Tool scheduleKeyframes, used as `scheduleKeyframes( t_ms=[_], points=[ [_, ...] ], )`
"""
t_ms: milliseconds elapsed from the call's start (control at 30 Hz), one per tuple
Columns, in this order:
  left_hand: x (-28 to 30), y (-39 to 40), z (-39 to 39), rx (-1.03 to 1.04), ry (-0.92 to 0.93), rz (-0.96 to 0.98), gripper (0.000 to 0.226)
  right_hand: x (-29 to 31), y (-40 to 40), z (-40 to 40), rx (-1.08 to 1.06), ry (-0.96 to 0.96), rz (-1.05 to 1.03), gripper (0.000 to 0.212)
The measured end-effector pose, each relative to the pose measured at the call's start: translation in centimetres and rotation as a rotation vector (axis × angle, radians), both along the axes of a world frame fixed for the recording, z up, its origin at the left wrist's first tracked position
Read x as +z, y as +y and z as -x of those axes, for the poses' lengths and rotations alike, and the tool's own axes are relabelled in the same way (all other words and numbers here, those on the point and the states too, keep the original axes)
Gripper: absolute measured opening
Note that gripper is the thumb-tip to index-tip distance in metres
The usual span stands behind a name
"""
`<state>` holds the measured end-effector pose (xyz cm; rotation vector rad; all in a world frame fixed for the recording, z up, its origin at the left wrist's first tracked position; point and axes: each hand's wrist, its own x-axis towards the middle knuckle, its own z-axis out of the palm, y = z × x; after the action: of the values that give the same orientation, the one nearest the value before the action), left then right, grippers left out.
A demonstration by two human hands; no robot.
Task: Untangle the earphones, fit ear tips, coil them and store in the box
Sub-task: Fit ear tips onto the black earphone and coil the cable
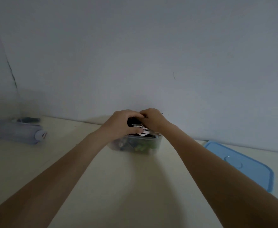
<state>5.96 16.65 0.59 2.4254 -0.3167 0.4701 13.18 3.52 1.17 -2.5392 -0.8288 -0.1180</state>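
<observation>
Both hands are bunched over the top of the clear box (149,144), so the left hand (121,123) and right hand (152,120) cover most of the white earphone cable (144,130) and the dark stuff under it; can't tell what the fingertips actually grip. The coloured bits through the box wall are just blurry smudges. The blue lid (243,163) is partly behind the right forearm, and the grey roll (15,133) at far left runs off the edge.

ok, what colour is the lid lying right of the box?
Light blue. The lid shows plainly in the head view, flat on the table.
</observation>
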Motion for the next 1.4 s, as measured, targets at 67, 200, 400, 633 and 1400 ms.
scheduleKeyframes(
  t_ms=[67,200,400,633,1400],
  points=[
    [0.2,-0.1,-0.1,-0.008,0.003,-0.041,0.052,0.4,-0.9,0.2,0.036,0.031,0.007,0.029],
    [0.5,-0.2,-0.4,-0.003,0.103,-0.106,0.065,1.2,-2.4,1.6,0.086,0.089,-0.019,0.033],
    [1.3,0.4,-1.1,-0.077,0.294,-0.111,0.054,-0.3,-3.1,2.2,0.104,0.117,0.174,0.042],
    [0.4,1.6,-2.0,-0.074,0.403,-0.035,0.058,-2.2,-0.8,1.8,0.009,0.008,0.284,0.050],
    [0.0,-14.2,2.0,-0.090,0.071,-0.208,0.025,-2.7,-17.6,8.0,-0.508,0.066,0.414,0.046]
  ],
)
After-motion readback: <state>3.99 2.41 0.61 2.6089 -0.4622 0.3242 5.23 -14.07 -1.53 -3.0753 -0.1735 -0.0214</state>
